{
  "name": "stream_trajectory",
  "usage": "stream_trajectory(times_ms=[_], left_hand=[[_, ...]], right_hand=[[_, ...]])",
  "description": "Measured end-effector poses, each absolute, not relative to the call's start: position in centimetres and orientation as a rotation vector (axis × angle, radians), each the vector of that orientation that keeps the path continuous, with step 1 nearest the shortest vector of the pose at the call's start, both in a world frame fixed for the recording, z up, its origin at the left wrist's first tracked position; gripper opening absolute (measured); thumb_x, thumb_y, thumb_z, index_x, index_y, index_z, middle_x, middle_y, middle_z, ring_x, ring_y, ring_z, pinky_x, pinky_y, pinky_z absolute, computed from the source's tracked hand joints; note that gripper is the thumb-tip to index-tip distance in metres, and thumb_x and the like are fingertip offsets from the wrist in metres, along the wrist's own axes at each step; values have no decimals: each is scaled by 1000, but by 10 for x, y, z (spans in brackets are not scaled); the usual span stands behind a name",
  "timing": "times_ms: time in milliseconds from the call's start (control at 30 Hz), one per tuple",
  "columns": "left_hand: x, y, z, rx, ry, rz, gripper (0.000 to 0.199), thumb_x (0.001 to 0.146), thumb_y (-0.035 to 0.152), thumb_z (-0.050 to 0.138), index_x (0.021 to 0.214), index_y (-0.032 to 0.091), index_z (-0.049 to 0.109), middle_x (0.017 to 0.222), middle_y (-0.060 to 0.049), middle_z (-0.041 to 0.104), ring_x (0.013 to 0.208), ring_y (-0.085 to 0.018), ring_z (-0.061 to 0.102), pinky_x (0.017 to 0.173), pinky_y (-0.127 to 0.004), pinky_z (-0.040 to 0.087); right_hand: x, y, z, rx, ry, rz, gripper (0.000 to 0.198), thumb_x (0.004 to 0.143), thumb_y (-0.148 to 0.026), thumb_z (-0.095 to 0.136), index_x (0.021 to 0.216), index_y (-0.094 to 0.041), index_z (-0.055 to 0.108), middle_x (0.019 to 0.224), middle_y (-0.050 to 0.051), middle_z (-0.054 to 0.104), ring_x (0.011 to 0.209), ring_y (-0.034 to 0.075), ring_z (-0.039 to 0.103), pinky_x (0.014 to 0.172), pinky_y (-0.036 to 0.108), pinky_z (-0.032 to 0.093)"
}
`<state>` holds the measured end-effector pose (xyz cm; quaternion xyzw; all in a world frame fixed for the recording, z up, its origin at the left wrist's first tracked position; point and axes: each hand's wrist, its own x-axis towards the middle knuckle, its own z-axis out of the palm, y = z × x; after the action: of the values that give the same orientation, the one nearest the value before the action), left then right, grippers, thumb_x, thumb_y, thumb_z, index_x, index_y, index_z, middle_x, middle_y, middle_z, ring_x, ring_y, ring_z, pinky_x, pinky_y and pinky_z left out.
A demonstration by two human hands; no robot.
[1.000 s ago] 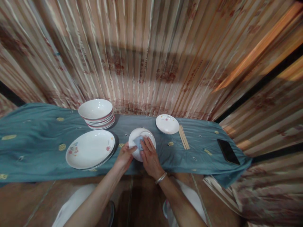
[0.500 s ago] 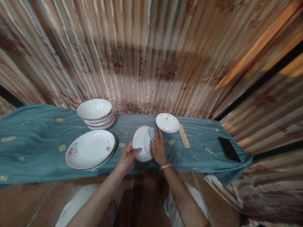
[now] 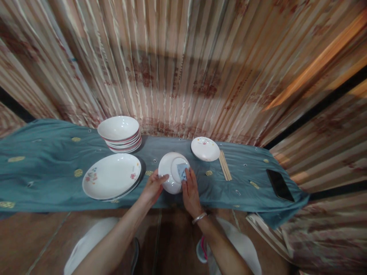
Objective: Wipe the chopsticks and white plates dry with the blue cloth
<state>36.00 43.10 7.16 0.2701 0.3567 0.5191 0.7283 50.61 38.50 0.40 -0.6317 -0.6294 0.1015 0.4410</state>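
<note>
Around our dish [image 3: 168, 168], we have stacked bowls [image 3: 119, 133] at ten o'clock, stacked plates [image 3: 111, 175] at nine, a lone plate [image 3: 205, 149] at two, chopsticks [image 3: 225, 165], then a phone [image 3: 280, 185], at three.

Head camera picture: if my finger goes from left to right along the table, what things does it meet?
Big flowered plate → white dish being held → small flowered plate → chopsticks → black phone. I skipped the bowl stack because it sits behind the big plate.
</note>
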Motion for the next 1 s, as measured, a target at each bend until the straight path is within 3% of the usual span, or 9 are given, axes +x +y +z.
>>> stream_trajectory(times_ms=[233, 533, 733, 867, 1000], left_hand=[[361, 431, 78, 598, 777, 1146, 51, 49, 20, 84, 97, 11, 68, 78, -8, 74, 74, -21, 67, 69, -30, 49], [365, 430, 75, 718, 699, 1171, 38, 54, 16, 75, 92, 14, 68, 77, -5, 72, 75, -21, 65, 70, -31, 49], [366, 430, 66, 925, 743, 1233, 18, 58, 14, 69, 75, 16, 67, 72, 0, 68, 69, -16, 58, 71, -28, 45], [365, 429, 68, 1026, 714, 1181, 27, 62, 12, 67, 88, 17, 68, 83, -1, 69, 79, -18, 59, 79, -28, 44], [364, 426, 75, 1008, 656, 1089, 30, 64, 17, 70, 94, 17, 66, 81, -1, 68, 71, -17, 57, 69, -27, 45]], right_hand=[[494, 370, 16, -1475, -1801, 91, 55, 97, -21, 31, 150, -21, 15, 156, 10, 20, 144, 23, 14, 113, 52, 27], [486, 376, 43, -1313, -1877, 164, 54, 97, -17, 26, 149, -25, 18, 156, 5, 21, 143, 19, 18, 116, 44, 27], [481, 385, 67, -1316, -1942, 81, 49, 94, -17, 32, 142, -25, 37, 153, 6, 29, 143, 22, 20, 115, 49, 24], [485, 396, 78, -1364, -1964, -8, 45, 92, -15, 33, 134, -22, 48, 149, 6, 37, 143, 21, 20, 116, 50, 14], [490, 410, 87, -1407, -1879, -15, 42, 92, -17, 32, 128, -21, 52, 143, 6, 45, 141, 20, 24, 115, 49, 14]])
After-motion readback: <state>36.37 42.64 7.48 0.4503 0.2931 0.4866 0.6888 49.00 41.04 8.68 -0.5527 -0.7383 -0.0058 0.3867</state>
